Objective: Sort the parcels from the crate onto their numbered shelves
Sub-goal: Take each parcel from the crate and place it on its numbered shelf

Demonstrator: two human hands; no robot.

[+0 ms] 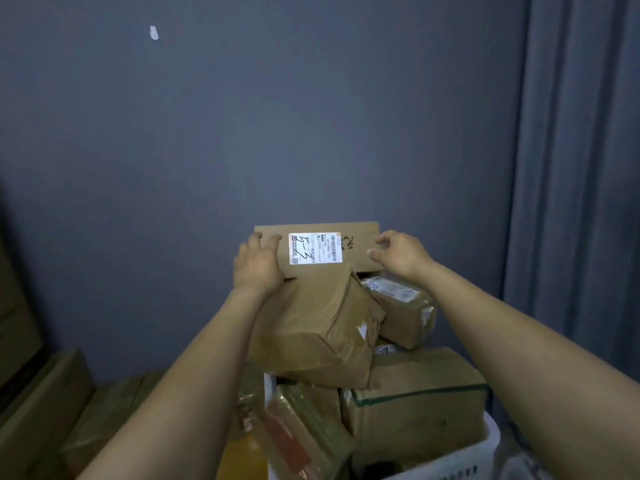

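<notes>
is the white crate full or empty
Full: taped brown parcels are heaped in the white crate well above its rim. The left hand and right hand hold the topmost labelled box.
</notes>
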